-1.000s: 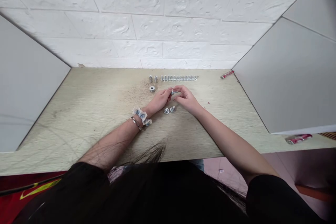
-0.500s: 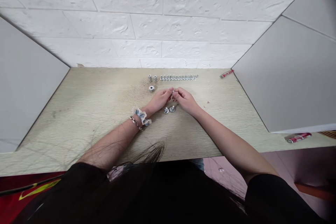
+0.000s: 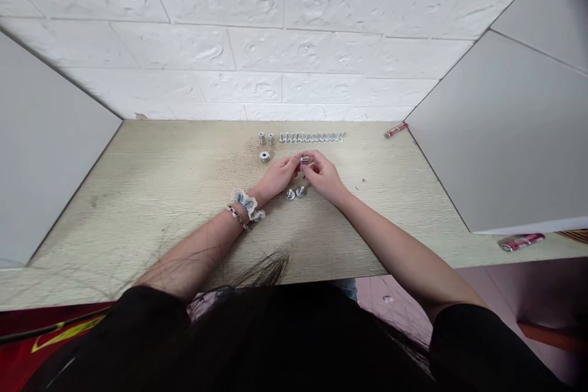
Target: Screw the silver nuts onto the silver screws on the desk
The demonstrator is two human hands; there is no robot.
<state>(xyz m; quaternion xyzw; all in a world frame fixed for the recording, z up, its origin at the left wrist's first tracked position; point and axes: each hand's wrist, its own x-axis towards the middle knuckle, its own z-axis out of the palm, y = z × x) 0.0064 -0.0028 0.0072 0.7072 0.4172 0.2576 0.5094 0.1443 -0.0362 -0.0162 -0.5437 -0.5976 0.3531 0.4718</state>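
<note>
Two washered bolts (image 3: 290,194) are standing on the surface (image 3: 413,177), seemingly put together; a third, the held bolt (image 3: 305,160), is apparently being worked on. A row of bare bolts (image 3: 312,137), nuts (image 3: 261,138) and a washer stack (image 3: 264,156) are remaining unused. Left hand (image 3: 278,174) fingers are clamping the held bolt between both hands; whether right hand (image 3: 326,176) fingers are gripping, I cannot tell. Its long axis is running roughly sideways, the shank pointing right.

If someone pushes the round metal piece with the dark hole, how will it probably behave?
The round metal piece sits low and wide, hole facing up, so it would probably slide rather than tip. Its shiny metal look suggests it is stiff and perhaps slippery.
</note>
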